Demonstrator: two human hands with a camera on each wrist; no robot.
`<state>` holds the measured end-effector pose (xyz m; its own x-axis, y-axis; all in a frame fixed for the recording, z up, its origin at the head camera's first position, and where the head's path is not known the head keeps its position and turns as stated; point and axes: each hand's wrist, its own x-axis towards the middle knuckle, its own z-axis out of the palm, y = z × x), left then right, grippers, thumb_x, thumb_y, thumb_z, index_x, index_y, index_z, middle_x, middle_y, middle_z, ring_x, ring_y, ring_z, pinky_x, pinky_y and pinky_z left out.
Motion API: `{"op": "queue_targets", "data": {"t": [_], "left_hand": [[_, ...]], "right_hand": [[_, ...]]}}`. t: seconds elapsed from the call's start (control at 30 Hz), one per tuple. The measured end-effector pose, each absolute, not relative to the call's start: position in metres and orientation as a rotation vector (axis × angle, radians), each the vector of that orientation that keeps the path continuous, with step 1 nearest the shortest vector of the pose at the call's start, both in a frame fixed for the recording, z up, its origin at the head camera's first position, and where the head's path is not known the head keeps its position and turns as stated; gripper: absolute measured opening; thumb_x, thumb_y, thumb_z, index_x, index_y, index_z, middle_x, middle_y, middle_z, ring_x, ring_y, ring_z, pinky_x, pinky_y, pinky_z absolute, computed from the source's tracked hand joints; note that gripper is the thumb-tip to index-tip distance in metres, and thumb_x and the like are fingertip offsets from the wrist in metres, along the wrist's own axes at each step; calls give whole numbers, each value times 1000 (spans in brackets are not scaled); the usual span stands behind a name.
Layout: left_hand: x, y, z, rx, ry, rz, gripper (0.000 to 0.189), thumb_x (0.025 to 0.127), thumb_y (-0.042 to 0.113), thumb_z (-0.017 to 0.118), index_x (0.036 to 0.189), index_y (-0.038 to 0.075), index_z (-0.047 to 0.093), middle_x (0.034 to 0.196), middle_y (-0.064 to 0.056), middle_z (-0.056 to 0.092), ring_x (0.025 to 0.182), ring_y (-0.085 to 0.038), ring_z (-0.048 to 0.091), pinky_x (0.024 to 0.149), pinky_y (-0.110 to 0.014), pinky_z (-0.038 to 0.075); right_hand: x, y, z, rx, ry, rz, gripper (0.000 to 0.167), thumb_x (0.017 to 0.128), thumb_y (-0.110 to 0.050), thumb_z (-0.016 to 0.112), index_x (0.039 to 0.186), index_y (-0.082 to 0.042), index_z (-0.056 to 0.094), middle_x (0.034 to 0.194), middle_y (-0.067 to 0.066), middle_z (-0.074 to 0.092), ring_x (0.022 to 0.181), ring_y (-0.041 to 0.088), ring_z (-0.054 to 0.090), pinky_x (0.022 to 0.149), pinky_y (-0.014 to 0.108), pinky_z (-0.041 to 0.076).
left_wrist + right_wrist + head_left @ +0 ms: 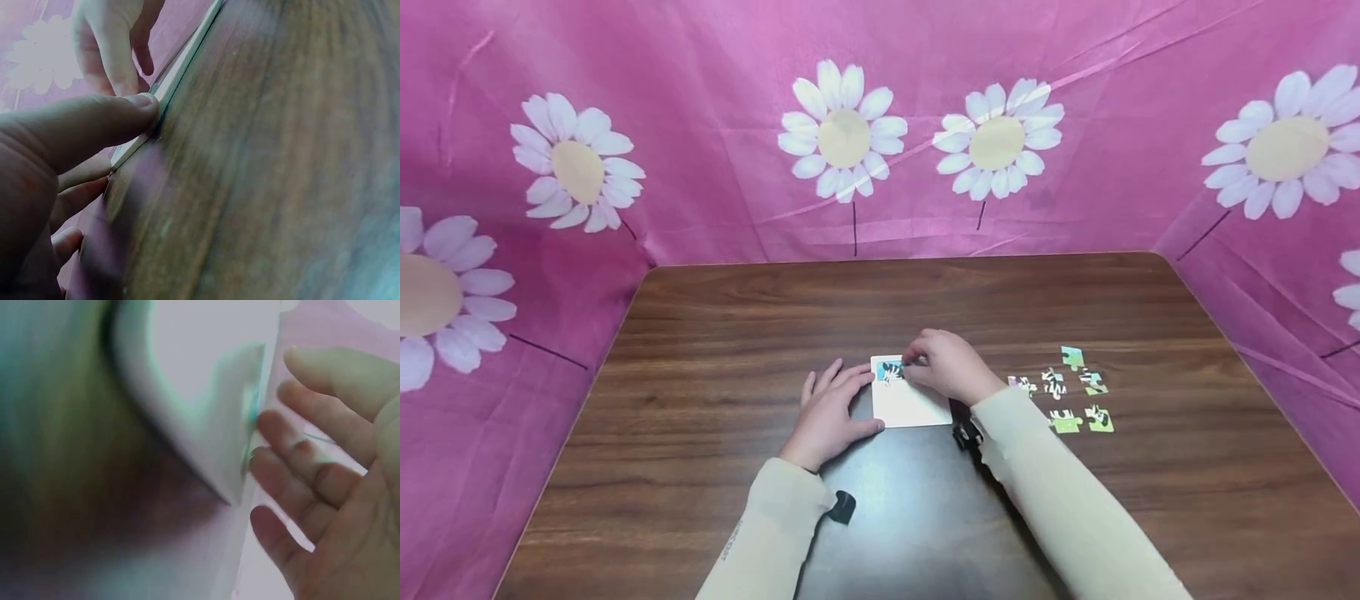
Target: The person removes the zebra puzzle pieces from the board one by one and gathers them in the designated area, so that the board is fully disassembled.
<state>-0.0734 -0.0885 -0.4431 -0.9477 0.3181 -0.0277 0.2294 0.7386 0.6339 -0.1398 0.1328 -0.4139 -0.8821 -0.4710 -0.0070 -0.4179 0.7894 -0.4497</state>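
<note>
The fingers [916, 347] of the right hand [953, 367] are bent down onto the upper part of a white board [912, 410], beside a blue printed piece [890, 372] with black-and-white stripes. In the right wrist view they are parted and loosely bent, but whether a piece is pinched at their tips cannot be told.

A puzzle piece seems to be being set or pressed in along the board's top row. The next move would appear to call for its edge to be lined up with the printed piece and pushed flat.

The left hand [831, 417] is laid at the board's left edge, its fingers spread and nearly straight, thumb at the near corner; nothing is seen gripped, and the board is presumably being steadied.

Both forearms are angled inward over the table [715, 333]. To the right, beyond the right sleeve [1063, 483], loose puzzle pieces [1065, 422] are scattered.
</note>
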Motion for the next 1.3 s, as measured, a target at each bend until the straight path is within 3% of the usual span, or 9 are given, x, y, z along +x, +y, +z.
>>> {"op": "queue_targets", "data": {"t": [0.3, 0.57, 0.97, 1.3], "left_hand": [[-73, -88, -448, 423, 2805, 1009, 68, 76, 36, 85, 137, 16, 61, 149, 4, 52, 150, -33, 25, 117, -64, 3], [-72, -89, -448, 410, 2804, 1024, 69, 76, 33, 87, 137, 14, 61, 149, 3, 52, 150, -32, 25, 117, -63, 2], [-73, -89, -446, 390, 2779, 1043, 70, 76, 32, 87, 138, 14, 61, 150, 3, 50, 150, -31, 22, 118, -62, 1], [-73, -88, -446, 406, 2785, 1041, 70, 76, 31, 88, 138, 13, 61, 151, 2, 50, 150, -33, 23, 117, -63, 1]], "right_hand": [[-124, 155, -414, -650, 2900, -1121, 15, 89, -20, 75, 100, -9, 76, 98, 1, 69, 85, 24, 62, 76, 39, 49], [-121, 211, -406, -526, 2909, -1068, 20, 90, -19, 75, 106, -8, 75, 101, 0, 69, 92, 19, 65, 84, 41, 52], [-122, 299, -398, -169, 2875, -937, 40, 91, -31, 75, 119, -2, 69, 112, 15, 71, 102, 32, 66, 90, 50, 49], [-118, 341, -401, -6, 2858, -913, 47, 94, -34, 70, 123, 3, 64, 109, 18, 71, 98, 29, 65, 85, 42, 48]]}}
